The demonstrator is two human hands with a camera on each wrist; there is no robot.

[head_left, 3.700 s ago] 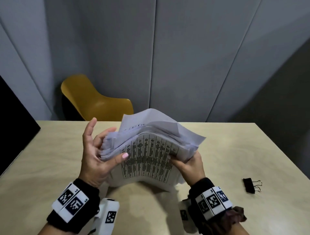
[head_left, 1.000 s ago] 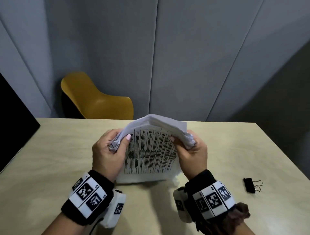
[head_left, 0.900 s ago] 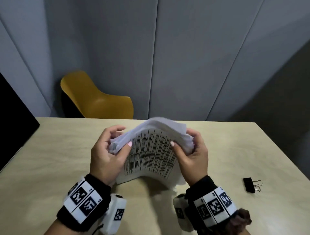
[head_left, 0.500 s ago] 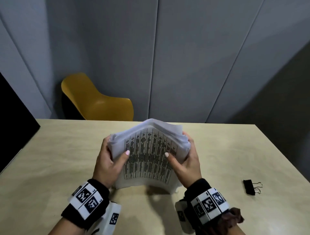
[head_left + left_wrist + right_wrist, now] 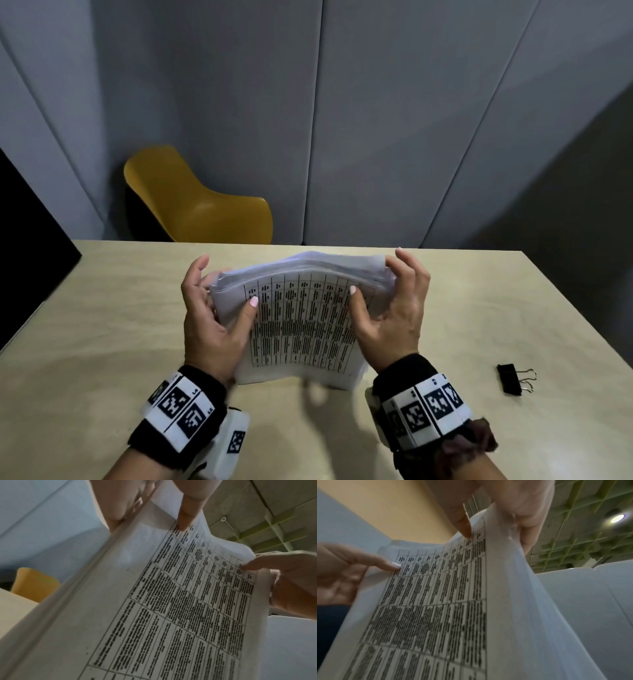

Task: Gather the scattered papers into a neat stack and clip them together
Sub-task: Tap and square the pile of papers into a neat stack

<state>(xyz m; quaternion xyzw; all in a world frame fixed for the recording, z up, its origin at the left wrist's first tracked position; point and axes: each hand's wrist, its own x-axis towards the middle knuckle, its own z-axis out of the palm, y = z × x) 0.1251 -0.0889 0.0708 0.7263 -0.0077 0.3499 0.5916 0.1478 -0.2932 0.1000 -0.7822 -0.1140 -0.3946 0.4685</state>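
Note:
A thick stack of white papers (image 5: pixel 303 318) stands on its lower edge on the table, its front sheet printed with a black table. My left hand (image 5: pixel 212 308) holds the stack's upper left side, thumb on the front sheet, fingers behind. My right hand (image 5: pixel 394 305) holds the upper right side the same way. The left wrist view shows the printed sheet (image 5: pixel 171 608) with my left thumb on its top; the right wrist view shows the sheet (image 5: pixel 436 601) and my right thumb at its corner. A black binder clip (image 5: pixel 513 378) lies on the table, well right of my right wrist.
The light wooden table (image 5: pixel 102 325) spreads out on both sides of the stack. A yellow chair (image 5: pixel 191 202) stands behind the far edge at the left. A dark panel (image 5: pixel 24 222) lies at the left. Grey wall panels close the back.
The loose, fanned sheets have been squared into a tighter stack. Over the last second both hands shifted their grip near the top corners, and the stack's top edge has evened out.

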